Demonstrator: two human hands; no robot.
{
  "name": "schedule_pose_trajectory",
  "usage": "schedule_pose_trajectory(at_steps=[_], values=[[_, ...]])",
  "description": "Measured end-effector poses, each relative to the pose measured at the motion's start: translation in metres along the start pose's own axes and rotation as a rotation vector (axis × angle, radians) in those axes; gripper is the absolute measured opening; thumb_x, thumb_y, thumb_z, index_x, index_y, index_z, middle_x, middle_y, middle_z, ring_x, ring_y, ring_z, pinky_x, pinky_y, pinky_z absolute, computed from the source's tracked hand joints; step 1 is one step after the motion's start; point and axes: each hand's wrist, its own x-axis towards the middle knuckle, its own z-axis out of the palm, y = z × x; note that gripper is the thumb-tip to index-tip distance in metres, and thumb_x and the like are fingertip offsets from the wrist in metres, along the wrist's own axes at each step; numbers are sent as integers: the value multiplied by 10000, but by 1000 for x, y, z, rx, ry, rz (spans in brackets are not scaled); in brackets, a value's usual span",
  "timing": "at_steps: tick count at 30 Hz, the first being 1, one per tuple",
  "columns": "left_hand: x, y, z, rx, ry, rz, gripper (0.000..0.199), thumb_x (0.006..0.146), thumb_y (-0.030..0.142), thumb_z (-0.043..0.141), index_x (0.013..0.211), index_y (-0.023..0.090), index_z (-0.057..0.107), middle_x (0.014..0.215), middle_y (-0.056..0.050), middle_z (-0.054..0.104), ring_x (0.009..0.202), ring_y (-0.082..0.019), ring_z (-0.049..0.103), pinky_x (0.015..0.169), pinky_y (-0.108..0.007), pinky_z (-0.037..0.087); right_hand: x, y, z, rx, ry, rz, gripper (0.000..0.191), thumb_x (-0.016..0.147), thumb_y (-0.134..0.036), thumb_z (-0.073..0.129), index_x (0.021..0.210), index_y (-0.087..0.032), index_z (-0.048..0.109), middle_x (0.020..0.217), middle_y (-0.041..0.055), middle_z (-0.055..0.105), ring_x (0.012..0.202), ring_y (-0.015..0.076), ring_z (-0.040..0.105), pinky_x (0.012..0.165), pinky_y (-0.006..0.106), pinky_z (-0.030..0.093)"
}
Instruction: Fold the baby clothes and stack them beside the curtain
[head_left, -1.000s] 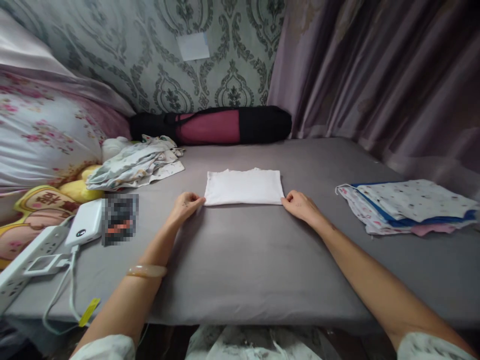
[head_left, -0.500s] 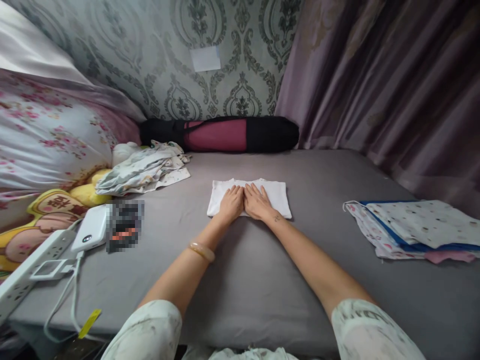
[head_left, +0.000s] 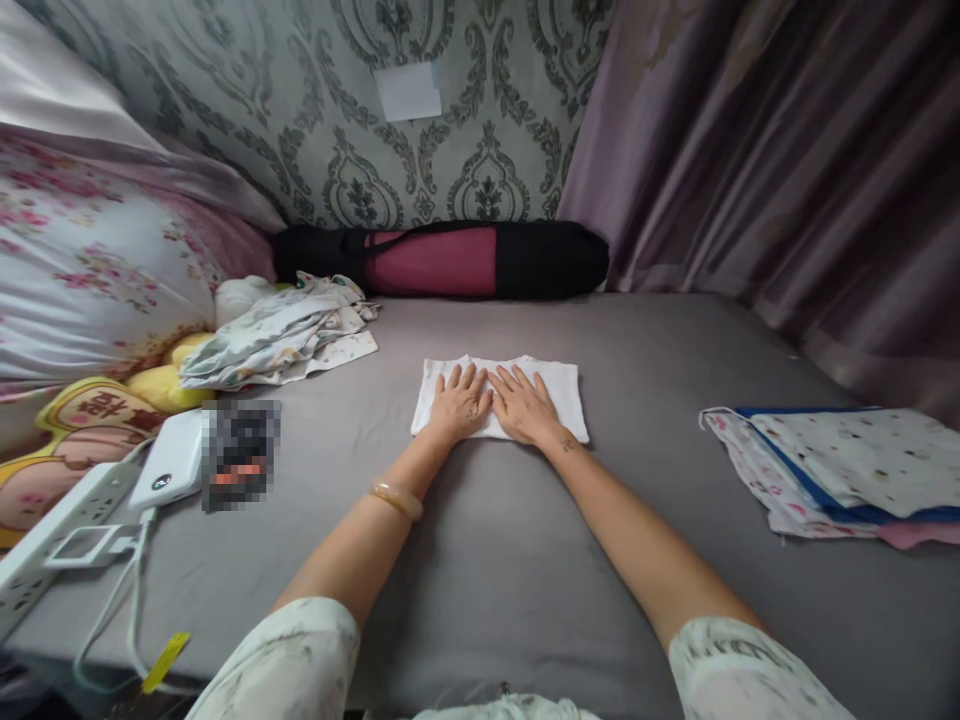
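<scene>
I have the grey sheet (head_left: 487, 570) filling most of my view, with the patterned wall (head_left: 255, 120) behind it and the curtain (head_left: 712, 150) down the right side. The floral pillow (head_left: 127, 255) takes up the left edge, and a long black and red bag (head_left: 435, 264) lies along the foot of the wall. On the sheet at the right I see a stack of cloths (head_left: 847, 455), laid flat one over another with a blue layer showing; these look finished to me. Far to the left is a crumpled heap of printed fabric (head_left: 281, 335), neither smoothed nor squared up, so I judge nothing done there. The white cloth (head_left: 566, 390) lies in the middle of the sheet, well apart from both, as a wide flat rectangle; I judge its folding well advanced, though the hands cover its centre and I can't tell how many layers it has. It isn't on the stack. The left hand (head_left: 460, 403) and right hand (head_left: 525, 407) rest palm down on it, side by side, fingers loosely spread; the grip is wide and pinches nothing, so I read this step as pressing it flat. Smallest, over at the left, is a power bank (head_left: 169, 455), well apart from the cloth.
</scene>
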Motion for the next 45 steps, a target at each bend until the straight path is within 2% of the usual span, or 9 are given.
schedule_pose_trajectory(at_steps=[5, 14, 22, 26, 29, 34, 38, 41, 45], values=[[1, -4, 2, 16, 35, -3, 579, 968, 508, 293, 1470, 232, 380, 1555, -90, 337, 1427, -319, 288, 1134, -511, 240, 3, 1, 7, -11, 62, 82, 605, 978, -389, 271, 1492, -78, 337, 1574, 123, 276, 1454, 248, 204, 1176, 456, 111], [-10, 6, -2, 53, 178, 3, 518, 995, 426, 237, 1288, 124, 539, 1359, -178, 539, 1322, -291, 433, 1112, -456, 289, -4, 1, -1, -11, 59, 89, 575, 990, -366, 258, 1480, -86, 362, 1571, 130, 285, 1457, 253, 195, 1175, 453, 103], [-18, 26, 7, 42, 62, -9, 567, 988, 435, 227, 1477, 177, 353, 1556, -154, 314, 1446, -346, 233, 1138, -571, 189, -14, -1, -2, -55, 45, 152, 565, 977, -373, 288, 1499, -163, 346, 1574, 116, 285, 1442, 303, 216, 1150, 550, 104], [-14, 21, 2, 42, 15, 7, 562, 988, 458, 236, 1463, 192, 374, 1539, -149, 349, 1430, -333, 275, 1126, -552, 230, -12, 4, -8, -19, 0, 137, 554, 979, -367, 289, 1488, -163, 365, 1572, 117, 288, 1440, 295, 225, 1149, 542, 130], [-11, 15, 0, 31, 50, 30, 582, 977, 519, 246, 1432, 198, 414, 1509, -141, 399, 1409, -313, 315, 1129, -516, 246, -13, 11, -10, -9, 2, 125, 550, 984, -391, 292, 1476, -162, 380, 1574, 132, 277, 1444, 286, 218, 1144, 546, 141], [-7, 12, 7, 34, 43, 5, 661, 962, 573, 216, 1476, 181, 357, 1558, -143, 313, 1440, -352, 237, 1131, -567, 205, -14, 16, -3, -43, 82, 149, 552, 981, -408, 317, 1477, -174, 378, 1570, 132, 287, 1439, 284, 227, 1141, 569, 105], [-6, 9, 5, 26, 12, 7, 666, 957, 589, 220, 1473, 192, 358, 1557, -134, 319, 1438, -347, 248, 1133, -551, 218, -14, 18, -3, -25, 70, 143, 548, 982, -424, 307, 1471, -189, 388, 1572, 115, 289, 1439, 275, 231, 1145, 554, 121], [-6, 1, 2, 20, 10, 33, 635, 967, 564, 221, 1452, 188, 385, 1538, -133, 357, 1424, -312, 294, 1134, -502, 244, -15, 23, -5, -15, 67, 174, 580, 987, -422, 272, 1471, -121, 379, 1567, 138, 292, 1441, 265, 236, 1156, 479, 155], [-5, -7, 4, 71, 78, -44, 651, 969, 555, 217, 1447, 147, 386, 1532, -184, 343, 1430, -331, 275, 1144, -513, 203, -15, 25, -1, -64, 94, 253, 639, 974, -405, 284, 1467, -1, 338, 1555, 189, 292, 1441, 278, 228, 1165, 441, 131]])
